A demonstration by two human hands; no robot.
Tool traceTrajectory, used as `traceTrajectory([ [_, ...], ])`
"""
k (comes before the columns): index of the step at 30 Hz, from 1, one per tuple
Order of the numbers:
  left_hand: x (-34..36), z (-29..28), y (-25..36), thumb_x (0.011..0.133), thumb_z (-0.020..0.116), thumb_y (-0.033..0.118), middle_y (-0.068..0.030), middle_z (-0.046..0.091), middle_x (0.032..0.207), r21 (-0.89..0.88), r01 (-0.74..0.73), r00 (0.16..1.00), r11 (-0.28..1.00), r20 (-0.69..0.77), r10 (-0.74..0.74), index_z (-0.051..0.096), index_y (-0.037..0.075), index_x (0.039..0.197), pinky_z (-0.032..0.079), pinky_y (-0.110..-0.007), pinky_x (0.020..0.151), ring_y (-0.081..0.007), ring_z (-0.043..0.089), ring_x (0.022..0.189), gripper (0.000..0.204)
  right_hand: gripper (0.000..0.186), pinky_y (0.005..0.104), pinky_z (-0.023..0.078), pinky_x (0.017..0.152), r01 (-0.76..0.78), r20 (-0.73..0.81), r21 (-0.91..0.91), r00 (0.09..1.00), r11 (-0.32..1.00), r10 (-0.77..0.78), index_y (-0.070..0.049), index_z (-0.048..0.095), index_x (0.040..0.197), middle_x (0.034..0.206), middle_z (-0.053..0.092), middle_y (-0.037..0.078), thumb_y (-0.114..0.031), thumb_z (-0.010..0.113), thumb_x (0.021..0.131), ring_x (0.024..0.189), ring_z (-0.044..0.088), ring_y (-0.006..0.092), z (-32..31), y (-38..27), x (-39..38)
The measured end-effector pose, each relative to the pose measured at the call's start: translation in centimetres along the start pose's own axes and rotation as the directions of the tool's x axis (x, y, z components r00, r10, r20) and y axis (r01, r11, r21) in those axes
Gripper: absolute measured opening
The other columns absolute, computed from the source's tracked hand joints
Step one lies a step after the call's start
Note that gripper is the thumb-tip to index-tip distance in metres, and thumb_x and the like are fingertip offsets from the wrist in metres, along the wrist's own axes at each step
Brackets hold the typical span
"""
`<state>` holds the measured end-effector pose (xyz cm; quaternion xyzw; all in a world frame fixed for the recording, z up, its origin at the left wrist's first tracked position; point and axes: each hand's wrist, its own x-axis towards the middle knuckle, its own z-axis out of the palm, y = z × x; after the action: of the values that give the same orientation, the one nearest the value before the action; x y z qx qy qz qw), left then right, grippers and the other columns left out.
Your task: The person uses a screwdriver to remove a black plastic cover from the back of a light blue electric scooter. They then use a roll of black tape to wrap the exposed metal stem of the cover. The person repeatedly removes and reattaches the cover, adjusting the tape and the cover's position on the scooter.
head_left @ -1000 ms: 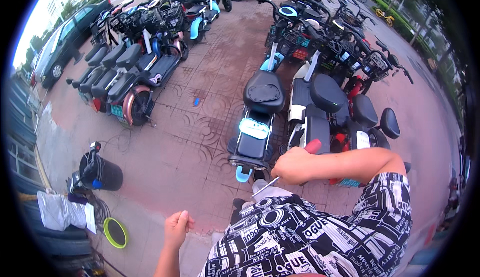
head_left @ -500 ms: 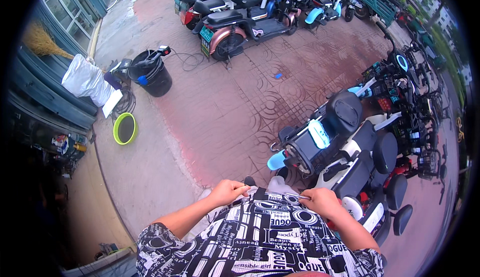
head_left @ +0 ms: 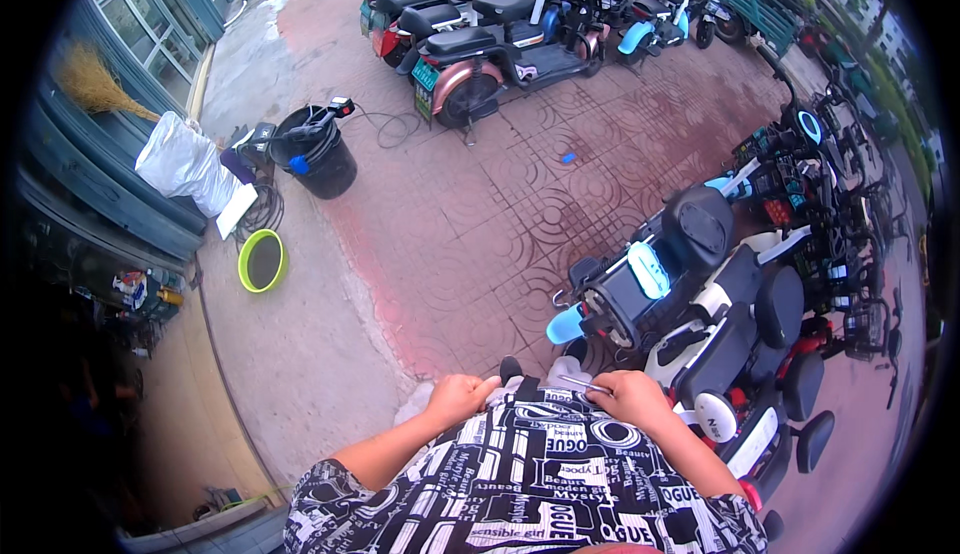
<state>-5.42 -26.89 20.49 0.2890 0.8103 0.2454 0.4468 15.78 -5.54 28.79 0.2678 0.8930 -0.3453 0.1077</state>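
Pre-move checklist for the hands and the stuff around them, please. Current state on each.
1. Right hand has the thin metal tool: ok, shaft sticks out leftward.
2. Left hand empty: cannot tell, fingers curled at the shirt front.
3. Tool tip apart from left hand: ok, a gap shows.
4. Nearest scooter, blue rear fender, upright: ok.
5. Cable coils off the ground: not ok, lying by the lime-green tub.
6. Black bucket upright: ok.

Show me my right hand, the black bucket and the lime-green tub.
Right hand (head_left: 632, 397): head view, back of the hand.
Black bucket (head_left: 330, 173): head view, side wall.
Lime-green tub (head_left: 244, 269): head view, rim.
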Motion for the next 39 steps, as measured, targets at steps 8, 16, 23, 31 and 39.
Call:
traceTrajectory([
  [8, 1.2, 1.5, -2.7, 0.094, 0.050, 0.041, -0.0183, 0.056, 0.060, -0.013, -0.110, 0.985, 0.994, -0.132, 0.107, 0.056, -0.001, 0.067, 0.043, -0.043, 0.056, -0.0302, 0.056, 0.056, 0.050, 0.023, 0.0424, 0.050, 0.070, 0.007, 0.008, -0.001, 1.000, 1.000, -0.007, -0.012, 0.070, 0.093, 0.081, 0.067, 0.012, -0.032, 0.064, 0.084, 0.079, 0.064, 0.0319, 1.7, 0.5, -0.2],
  [16, 2.5, 2.2, -3.7, 0.096, 0.047, 0.033, -0.0231, 0.062, 0.086, 0.047, -0.191, 0.977, 0.980, -0.084, 0.194, 0.058, -0.001, 0.079, 0.045, -0.048, 0.072, -0.0395, 0.059, 0.084, 0.040, 0.022, 0.0417, 0.050, 0.070, -0.003, -0.027, 0.020, 1.000, 1.000, 0.003, -0.012, 0.070, 0.094, 0.080, 0.066, 0.011, -0.030, 0.064, 0.084, 0.080, 0.064, 0.0310, 1.7, 0.1, -0.5],
  [23, 2.0, 3.2, -4.6, 0.094, 0.051, 0.031, -0.0156, 0.067, 0.089, -0.155, -0.209, 0.978, 0.965, -0.037, 0.206, 0.068, 0.003, 0.097, 0.048, -0.039, 0.074, -0.0310, 0.064, 0.084, 0.032, 0.019, 0.0404, 0.050, 0.068, 0.006, -0.050, 0.046, 0.999, 0.999, -0.004, -0.011, 0.070, 0.091, 0.081, 0.066, 0.012, -0.027, 0.065, 0.083, 0.078, 0.064, 0.0308, 1.8, -0.3, 0.1],
  [31, 0.3, 2.4, -3.5, 0.086, 0.063, 0.042, -0.0069, 0.069, 0.069, -0.092, -0.010, 0.995, 0.996, -0.100, 0.001, 0.074, 0.011, 0.090, 0.046, -0.031, 0.055, -0.0156, 0.063, 0.058, 0.034, 0.017, 0.0400, 0.050, 0.066, 0.036, -0.017, 0.065, 0.999, 0.997, -0.035, -0.008, 0.069, 0.090, 0.079, 0.065, 0.014, -0.023, 0.067, 0.081, 0.075, 0.064, 0.0325, 1.6, -0.8, 1.6],
  [39, -1.9, 3.0, -2.9, 0.090, 0.055, 0.044, -0.0079, 0.063, 0.060, -0.311, -0.025, 0.943, 0.950, -0.322, -0.081, 0.068, 0.004, 0.070, 0.045, -0.035, 0.052, -0.0195, 0.059, 0.051, 0.046, 0.016, 0.0378, 0.049, 0.064, 0.095, 0.007, 0.124, 0.995, 0.988, -0.097, -0.005, 0.069, 0.091, 0.080, 0.066, 0.016, -0.019, 0.067, 0.084, 0.071, 0.064, 0.0327, 1.9, -2.6, 4.5],
])
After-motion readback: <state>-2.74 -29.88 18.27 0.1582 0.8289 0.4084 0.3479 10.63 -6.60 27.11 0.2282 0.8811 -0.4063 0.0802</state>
